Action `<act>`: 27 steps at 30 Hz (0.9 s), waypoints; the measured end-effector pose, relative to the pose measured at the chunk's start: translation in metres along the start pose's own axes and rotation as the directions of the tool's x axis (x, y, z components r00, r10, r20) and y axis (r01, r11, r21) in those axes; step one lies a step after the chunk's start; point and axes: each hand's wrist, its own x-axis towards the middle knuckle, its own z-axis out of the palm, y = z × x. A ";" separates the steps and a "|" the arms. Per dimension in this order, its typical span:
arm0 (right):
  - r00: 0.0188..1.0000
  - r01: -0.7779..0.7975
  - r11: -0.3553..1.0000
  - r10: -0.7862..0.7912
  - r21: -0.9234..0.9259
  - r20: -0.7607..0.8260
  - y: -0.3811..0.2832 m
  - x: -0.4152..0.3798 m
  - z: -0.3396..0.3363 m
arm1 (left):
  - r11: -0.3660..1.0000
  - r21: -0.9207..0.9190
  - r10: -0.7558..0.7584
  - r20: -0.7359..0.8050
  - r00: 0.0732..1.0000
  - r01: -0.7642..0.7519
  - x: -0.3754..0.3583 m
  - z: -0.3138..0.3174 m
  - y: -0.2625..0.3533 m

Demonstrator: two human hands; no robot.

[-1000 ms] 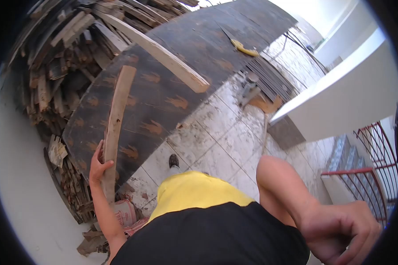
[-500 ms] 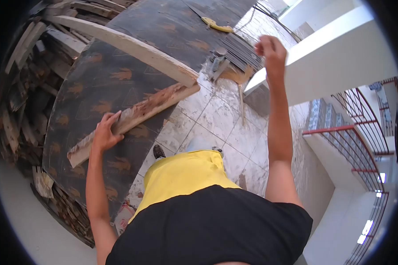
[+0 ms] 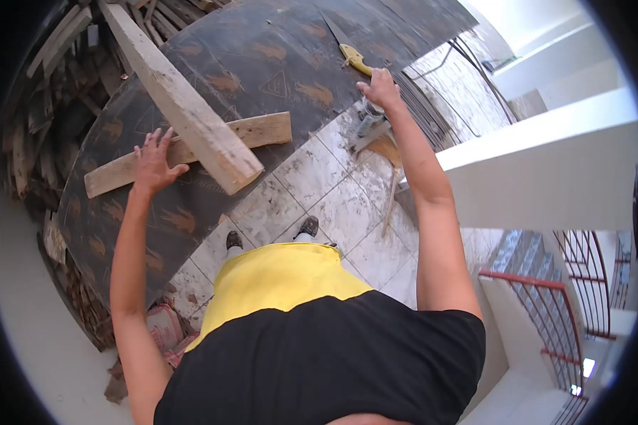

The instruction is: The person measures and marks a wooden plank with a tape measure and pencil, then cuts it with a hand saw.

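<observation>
Fingers spread, my left hand [image 3: 151, 161] presses flat on the short plank [image 3: 191, 152] lying across the dark plywood sheet [image 3: 262, 71], while my right hand [image 3: 380, 88] reaches, loosely curled and empty, beside the yellow-handled saw [image 3: 353, 57].

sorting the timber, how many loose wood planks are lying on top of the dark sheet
2. A short plank lies flat under the left hand. A long pale plank crosses over it toward the scrap pile, where more may be hidden.

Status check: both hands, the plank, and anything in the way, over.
Left hand open, flat on short plank. Right hand at handsaw, grip unclear. Long beam lies across the plank.
</observation>
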 end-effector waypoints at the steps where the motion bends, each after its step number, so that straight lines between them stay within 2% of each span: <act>1: 1.000 0.023 1.000 -0.023 0.014 0.001 0.006 0.007 0.007 | 0.997 0.080 0.017 -0.090 0.996 -0.010 0.001 0.006 0.013; 2: 0.997 0.068 0.998 -0.069 0.009 0.034 0.010 0.012 0.014 | 0.997 0.037 0.071 -0.130 0.989 -0.067 0.006 0.014 0.024; 3: 0.991 0.115 0.993 -0.115 0.003 0.066 0.016 0.020 0.024 | 0.998 0.040 0.046 -0.132 0.990 -0.041 0.014 0.019 0.036; 4: 0.982 0.184 0.983 -0.182 -0.023 0.053 0.021 0.027 0.029 | 0.967 -0.131 0.192 -0.191 0.963 -0.219 0.022 0.022 0.049; 5: 0.977 0.209 0.978 -0.208 -0.015 0.054 0.023 0.034 0.032 | 0.875 -0.281 0.320 -0.277 0.906 -0.394 0.028 0.025 0.060; 6: 0.975 0.215 0.976 -0.216 -0.027 -0.049 0.022 0.036 0.029 | 0.884 -0.277 0.301 -0.279 0.912 -0.376 0.033 0.024 0.076; 8: 0.937 0.262 0.964 -0.265 -0.044 -0.226 0.024 0.038 0.026 | 0.901 0.024 0.423 -0.272 0.865 -0.433 0.045 0.014 0.104; 9: 0.930 0.265 0.963 -0.267 -0.040 -0.254 0.025 0.046 0.029 | 0.901 0.047 0.425 -0.290 0.858 -0.430 0.052 0.013 0.108; 11: 0.970 0.228 0.974 -0.228 -0.005 -0.084 0.029 0.052 0.040 | 0.911 -0.227 0.341 -0.054 0.939 -0.344 0.065 0.019 0.116; 12: 0.979 0.205 0.979 -0.204 -0.013 0.023 0.028 0.058 0.036 | 0.894 -0.303 0.331 -0.051 0.942 -0.331 0.066 0.005 0.121; 13: 0.982 0.189 0.982 -0.189 0.000 0.002 0.026 0.064 0.032 | 0.895 -0.279 0.347 -0.057 0.936 -0.348 0.075 -0.008 0.121; 15: 0.963 0.263 0.963 -0.266 0.067 0.049 0.025 0.052 0.038 | 0.751 -0.622 0.417 0.187 0.889 -0.222 0.074 -0.016 0.122; 16: 0.961 0.275 0.949 -0.278 0.152 -0.001 0.019 0.038 0.027 | 0.639 -0.758 0.418 0.199 0.886 -0.131 0.069 -0.016 0.130; 17: 0.965 0.261 0.954 -0.264 0.145 -0.001 0.012 0.026 0.013 | 0.634 -0.761 0.433 0.199 0.879 -0.140 0.068 -0.021 0.136; 18: 0.980 0.181 0.884 -0.127 0.432 -0.150 0.002 0.006 -0.004 | 0.608 -0.789 0.458 0.262 0.849 -0.085 0.065 -0.027 0.143; 19: 0.967 0.138 0.720 0.051 0.681 -0.250 -0.004 -0.018 -0.019 | 0.581 -0.813 0.487 0.324 0.811 -0.025 0.062 -0.027 0.148; 20: 0.905 0.227 0.678 0.117 0.699 -0.408 -0.007 -0.043 -0.030 | 0.571 -0.821 0.510 0.325 0.796 -0.031 0.062 -0.021 0.148; 21: 0.903 0.211 0.696 0.130 0.687 -0.409 -0.010 -0.075 -0.043 | 0.499 -0.866 0.526 0.294 0.798 -0.011 0.063 -0.014 0.144; 22: 0.936 0.202 0.489 0.158 0.848 -0.314 -0.015 -0.117 -0.058 | 0.426 -0.905 0.541 0.267 0.797 0.014 0.064 -0.008 0.141; 23: 0.962 0.177 0.250 0.161 0.952 -0.221 -0.022 -0.155 -0.072 | 0.415 -0.910 0.566 0.264 0.781 0.007 0.068 -0.005 0.140; 25: 0.976 0.136 -0.128 0.186 0.982 -0.110 -0.049 -0.229 -0.087 | 0.389 -0.921 0.577 0.242 0.780 -0.002 0.067 -0.004 0.135; 27: 0.978 0.045 -0.230 0.209 0.972 0.004 -0.067 -0.294 -0.073 | 0.434 -0.901 0.592 0.290 0.752 0.006 0.058 -0.017 0.138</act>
